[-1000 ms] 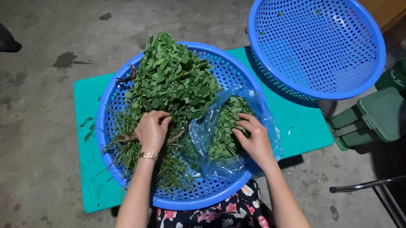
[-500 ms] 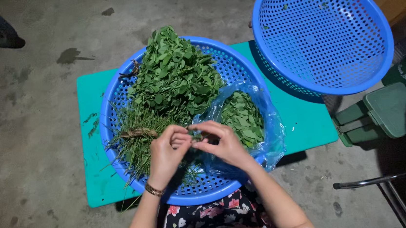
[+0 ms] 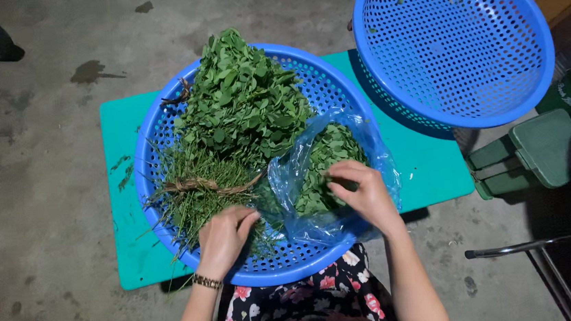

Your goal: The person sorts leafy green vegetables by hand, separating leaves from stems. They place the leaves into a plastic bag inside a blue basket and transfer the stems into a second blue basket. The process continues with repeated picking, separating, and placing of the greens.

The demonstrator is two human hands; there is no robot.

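Observation:
A big blue perforated basket (image 3: pixel 159 133) rests on a teal mat (image 3: pixel 121 168) and holds a tied bundle of leafy green herbs (image 3: pixel 239 102). The bundle's stems point toward me. My left hand (image 3: pixel 225 240), with a bracelet at the wrist, is curled down onto the thin green stems (image 3: pixel 193 206) at the basket's near side. A clear blue plastic bag (image 3: pixel 294 180) lies in the right part of the basket with picked leaves (image 3: pixel 320 161) inside. My right hand (image 3: pixel 364 191) is over the bag's opening, its fingers pinched on leaves.
A second blue basket (image 3: pixel 454 39), almost empty, leans at the upper right over the mat's edge. Green plastic containers (image 3: pixel 539 148) stand to the right, and a metal chair leg (image 3: pixel 541 248) is at the lower right. Bare concrete floor surrounds the mat.
Half a second ago both hands met over the stems near the basket's middle. Since then my right hand has moved right to the bag, and my left hand has dropped lower onto the stems.

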